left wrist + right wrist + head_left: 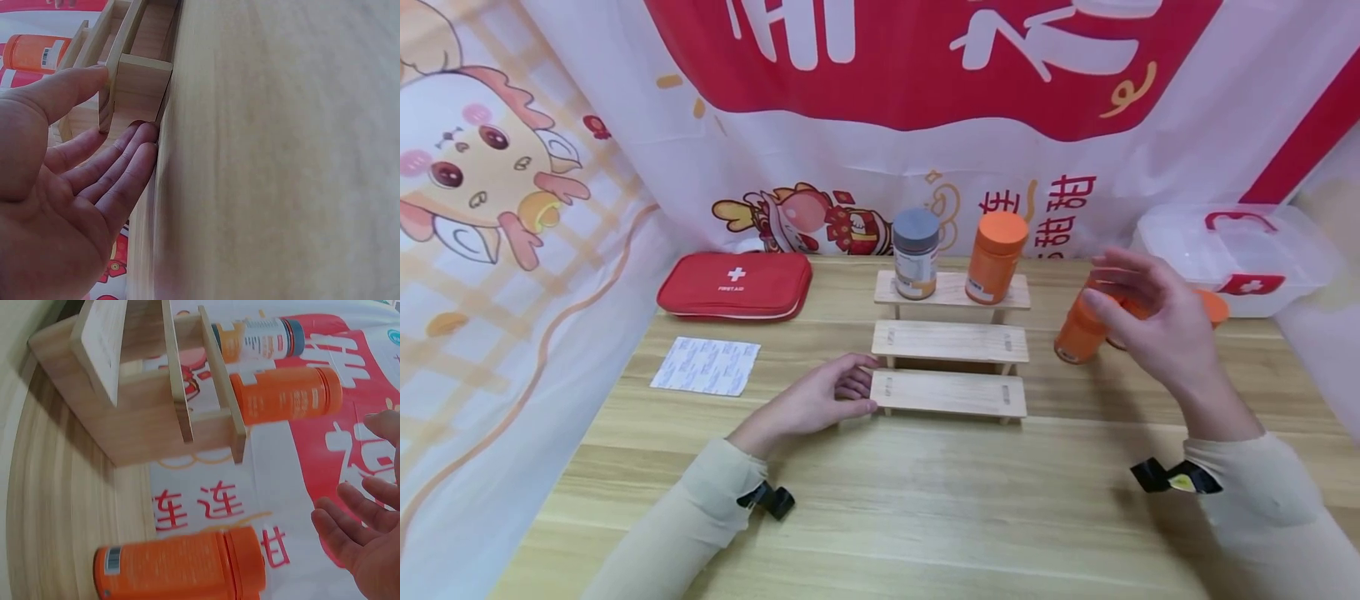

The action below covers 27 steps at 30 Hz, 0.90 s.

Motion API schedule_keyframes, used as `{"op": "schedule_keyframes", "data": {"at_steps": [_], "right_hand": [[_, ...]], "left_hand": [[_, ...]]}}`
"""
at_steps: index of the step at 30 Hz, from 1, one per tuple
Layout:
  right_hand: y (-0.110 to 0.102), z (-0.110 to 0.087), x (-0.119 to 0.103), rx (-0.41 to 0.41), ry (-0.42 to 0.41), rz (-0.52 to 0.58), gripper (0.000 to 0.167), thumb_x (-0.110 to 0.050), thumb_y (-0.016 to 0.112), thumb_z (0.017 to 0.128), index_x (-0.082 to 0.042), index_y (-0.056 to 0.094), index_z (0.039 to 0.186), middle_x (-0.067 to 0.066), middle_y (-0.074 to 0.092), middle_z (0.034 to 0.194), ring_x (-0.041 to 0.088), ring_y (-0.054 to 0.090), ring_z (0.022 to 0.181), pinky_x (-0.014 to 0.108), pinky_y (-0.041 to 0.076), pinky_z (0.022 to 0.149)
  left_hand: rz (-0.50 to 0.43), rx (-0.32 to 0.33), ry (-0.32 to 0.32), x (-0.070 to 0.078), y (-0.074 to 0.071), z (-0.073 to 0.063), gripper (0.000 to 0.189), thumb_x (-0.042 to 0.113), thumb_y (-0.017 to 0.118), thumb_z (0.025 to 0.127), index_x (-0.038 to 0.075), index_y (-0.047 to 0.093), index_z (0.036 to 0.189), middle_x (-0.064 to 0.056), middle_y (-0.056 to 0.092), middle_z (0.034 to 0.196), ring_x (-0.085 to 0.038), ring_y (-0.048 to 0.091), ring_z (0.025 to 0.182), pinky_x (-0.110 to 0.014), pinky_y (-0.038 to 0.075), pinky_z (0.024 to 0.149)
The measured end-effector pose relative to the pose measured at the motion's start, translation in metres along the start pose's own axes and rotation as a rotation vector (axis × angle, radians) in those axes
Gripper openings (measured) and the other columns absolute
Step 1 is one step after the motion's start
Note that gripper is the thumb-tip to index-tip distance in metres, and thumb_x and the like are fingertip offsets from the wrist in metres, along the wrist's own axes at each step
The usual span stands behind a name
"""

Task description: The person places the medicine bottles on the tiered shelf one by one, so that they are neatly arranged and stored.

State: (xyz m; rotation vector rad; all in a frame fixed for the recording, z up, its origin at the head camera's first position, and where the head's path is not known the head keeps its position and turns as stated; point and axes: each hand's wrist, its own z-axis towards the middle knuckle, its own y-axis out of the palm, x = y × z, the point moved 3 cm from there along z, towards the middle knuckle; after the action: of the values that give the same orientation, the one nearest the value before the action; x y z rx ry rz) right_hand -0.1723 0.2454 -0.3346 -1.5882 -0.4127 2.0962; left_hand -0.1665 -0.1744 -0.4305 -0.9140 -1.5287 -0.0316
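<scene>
A three-step wooden display stand stands mid-table. My left hand grips the left end of its lowest step, thumb and index finger on opposite edges. A grey-capped bottle and an orange bottle stand upright on the top step. To the right, my right hand hovers above and beside an orange bottle on the table, its fingers loosely bent and holding nothing. The right wrist view shows that bottle apart from the fingers. More orange-lidded bottles are partly hidden behind this hand.
A red first aid pouch lies at the back left, with a printed white sheet in front of it. At the back right sits a clear plastic box with a red handle. A printed cloth hangs behind the table.
</scene>
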Motion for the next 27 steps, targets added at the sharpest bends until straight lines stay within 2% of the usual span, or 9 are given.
{"op": "schedule_keyframes", "data": {"at_steps": [6, 15, 19, 27], "right_hand": [[-0.018, -0.005, 0.014, 0.049, -0.003, -0.002, 0.057, -0.024, 0.077, 0.101, -0.020, 0.057, 0.154, -0.001, 0.066, 0.143, 0.001, 0.062, 0.121, -0.001, 0.048, 0.095], [-0.045, -0.016, 0.037, 0.113, 0.060, -0.015, 0.053, -0.023, 0.076, 0.102, -0.022, 0.058, 0.152, -0.017, 0.065, 0.135, -0.006, 0.060, 0.117, -0.003, 0.047, 0.092], [-0.054, -0.021, 0.045, 0.151, 0.072, -0.031, 0.052, -0.022, 0.074, 0.103, -0.020, 0.059, 0.152, -0.020, 0.063, 0.133, -0.007, 0.059, 0.116, -0.003, 0.046, 0.092], [-0.074, -0.027, 0.067, 0.237, 0.151, -0.073, 0.053, -0.025, 0.072, 0.104, -0.021, 0.058, 0.155, -0.025, 0.061, 0.130, -0.011, 0.055, 0.115, -0.004, 0.044, 0.098]], "left_hand": [[0.005, 0.006, 0.004, 0.000, 0.000, 0.000, 0.059, 0.016, 0.079, 0.099, 0.010, 0.053, 0.151, -0.009, 0.070, 0.131, -0.023, 0.068, 0.122, -0.041, 0.060, 0.109], [0.006, 0.010, -0.003, 0.001, 0.001, -0.002, 0.060, 0.015, 0.079, 0.099, 0.010, 0.053, 0.152, -0.009, 0.070, 0.133, -0.023, 0.068, 0.123, -0.040, 0.060, 0.110], [0.006, 0.008, -0.001, 0.001, 0.000, -0.002, 0.059, 0.015, 0.079, 0.099, 0.010, 0.053, 0.151, -0.009, 0.070, 0.132, -0.024, 0.068, 0.123, -0.041, 0.060, 0.110], [0.002, -0.004, 0.009, 0.001, 0.000, -0.001, 0.059, 0.014, 0.078, 0.099, 0.009, 0.052, 0.151, -0.010, 0.070, 0.133, -0.024, 0.068, 0.123, -0.040, 0.060, 0.109]]}}
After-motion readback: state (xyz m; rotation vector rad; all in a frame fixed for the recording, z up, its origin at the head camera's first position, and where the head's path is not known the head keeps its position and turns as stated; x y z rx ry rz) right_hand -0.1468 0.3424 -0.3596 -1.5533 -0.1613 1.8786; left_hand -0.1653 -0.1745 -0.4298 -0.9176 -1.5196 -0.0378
